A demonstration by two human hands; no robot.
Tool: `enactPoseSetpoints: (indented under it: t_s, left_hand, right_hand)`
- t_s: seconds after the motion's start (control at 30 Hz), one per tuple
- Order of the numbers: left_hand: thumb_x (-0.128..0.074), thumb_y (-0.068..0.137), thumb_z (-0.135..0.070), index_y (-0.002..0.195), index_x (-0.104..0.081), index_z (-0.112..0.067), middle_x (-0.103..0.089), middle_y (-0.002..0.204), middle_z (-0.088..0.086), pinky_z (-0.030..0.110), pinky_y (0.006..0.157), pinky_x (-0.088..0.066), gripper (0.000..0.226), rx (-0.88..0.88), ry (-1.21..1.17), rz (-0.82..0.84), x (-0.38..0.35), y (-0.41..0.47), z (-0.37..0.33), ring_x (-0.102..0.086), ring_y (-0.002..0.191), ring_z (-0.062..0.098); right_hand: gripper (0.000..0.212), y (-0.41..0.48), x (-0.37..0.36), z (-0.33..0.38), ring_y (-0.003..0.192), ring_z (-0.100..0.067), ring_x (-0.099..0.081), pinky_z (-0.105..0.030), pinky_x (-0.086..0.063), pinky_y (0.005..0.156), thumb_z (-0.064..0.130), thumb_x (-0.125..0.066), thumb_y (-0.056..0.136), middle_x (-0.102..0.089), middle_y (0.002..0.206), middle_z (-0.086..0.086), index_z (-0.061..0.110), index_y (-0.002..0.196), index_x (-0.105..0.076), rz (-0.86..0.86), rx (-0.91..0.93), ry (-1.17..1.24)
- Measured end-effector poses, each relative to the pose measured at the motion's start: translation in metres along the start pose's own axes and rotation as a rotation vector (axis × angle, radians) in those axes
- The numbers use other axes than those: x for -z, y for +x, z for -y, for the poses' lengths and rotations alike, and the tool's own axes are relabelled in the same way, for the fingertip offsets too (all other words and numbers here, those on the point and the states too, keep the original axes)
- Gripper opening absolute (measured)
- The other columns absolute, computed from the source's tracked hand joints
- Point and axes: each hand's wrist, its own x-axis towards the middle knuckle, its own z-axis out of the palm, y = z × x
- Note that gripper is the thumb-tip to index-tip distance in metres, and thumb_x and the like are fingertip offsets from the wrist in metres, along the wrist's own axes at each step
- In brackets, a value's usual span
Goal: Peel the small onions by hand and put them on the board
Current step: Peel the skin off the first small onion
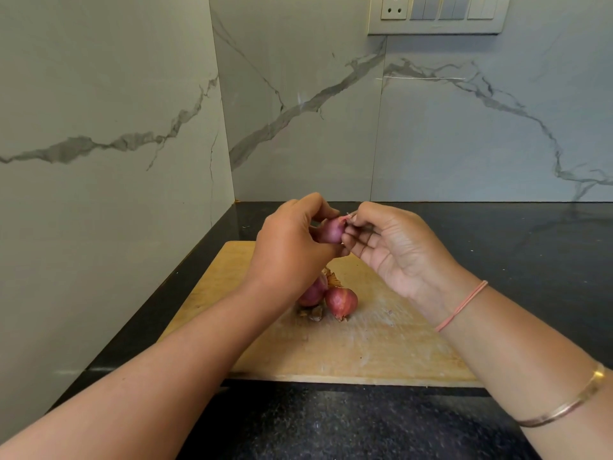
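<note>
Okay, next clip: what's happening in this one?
A person is peeling onions by hand over a wooden board on a dark counter. The left hand grips a small onion above the board, while the right hand pinches a bit of skin at its tip. Two more onions lie together on the board beside dry skin scraps. Whether those two are fully peeled is hard to tell.

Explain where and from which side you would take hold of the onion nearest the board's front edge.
Probably grip the front onion across its round middle, from above and the right: another onion crowds its left, and its tapered end is too narrow to hold.
</note>
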Motion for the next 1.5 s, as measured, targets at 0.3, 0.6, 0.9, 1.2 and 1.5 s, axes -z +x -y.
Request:
enactPoseSetpoints:
  t_s: [0.3, 0.6, 0.9, 1.2, 1.5]
  left_hand:
    - [-0.087, 0.058, -0.008, 0.081, -0.063, -0.023, -0.071, 0.094, -0.004, 0.034, 0.079, -0.057, 0.037, 0.129, -0.215, 0.064, 0.004, 0.004, -0.003, -0.068, 0.086, 0.014]
    - [-0.08, 0.055, -0.005, 0.083, -0.063, -0.013, -0.073, 0.082, 0.001, 0.017, 0.064, -0.053, 0.034, 0.317, -0.559, 0.161, 0.02, 0.009, -0.008, -0.069, 0.076, 0.009]
    - [-0.074, 0.071, -0.003, 0.103, -0.063, -0.014, -0.074, 0.089, -0.003, 0.013, 0.072, -0.051, 0.036, 0.348, -0.616, 0.171, 0.018, 0.008, -0.007, -0.07, 0.083, 0.007]
    - [-0.066, 0.08, 0.003, 0.111, -0.066, -0.008, -0.072, 0.102, 0.008, 0.023, 0.084, -0.054, 0.033, 0.383, -0.717, 0.166, 0.019, 0.009, -0.008, -0.069, 0.096, 0.019]
    - [-0.064, 0.086, -0.005, 0.083, -0.073, -0.011, -0.074, 0.082, 0.011, 0.026, 0.073, -0.058, 0.011, 0.386, -0.639, -0.026, 0.018, 0.008, -0.012, -0.071, 0.08, 0.023]
  right_hand:
    - [0.027, 0.0, 0.0, 0.002, 0.046, -0.009, -0.055, -0.016, -0.051, 0.05, -0.011, -0.05, 0.081, -0.056, 0.054, -0.005, 0.004, 0.059, -0.053, -0.021, -0.055, 0.118]
    - [0.026, 0.006, 0.009, 0.015, 0.054, -0.013, -0.055, -0.025, -0.056, 0.062, -0.009, -0.046, 0.084, -0.055, 0.058, -0.005, 0.005, 0.063, -0.051, 0.036, -0.003, 0.141]
    - [0.022, 0.007, 0.016, 0.002, 0.085, -0.025, -0.069, -0.038, -0.056, 0.083, 0.012, -0.058, 0.091, -0.069, 0.098, -0.014, 0.0, 0.108, -0.063, 0.162, 0.02, -0.244]
    - [0.027, 0.0, 0.012, -0.004, 0.094, -0.023, -0.069, -0.034, -0.058, 0.079, 0.002, -0.07, 0.081, -0.067, 0.107, -0.012, 0.011, 0.105, -0.062, 0.192, 0.268, -0.403]
    - [0.035, 0.002, 0.01, -0.015, 0.079, -0.013, -0.07, -0.03, -0.056, 0.079, 0.005, -0.077, 0.074, -0.07, 0.095, 0.001, 0.027, 0.094, -0.06, 0.168, 0.45, -0.603]
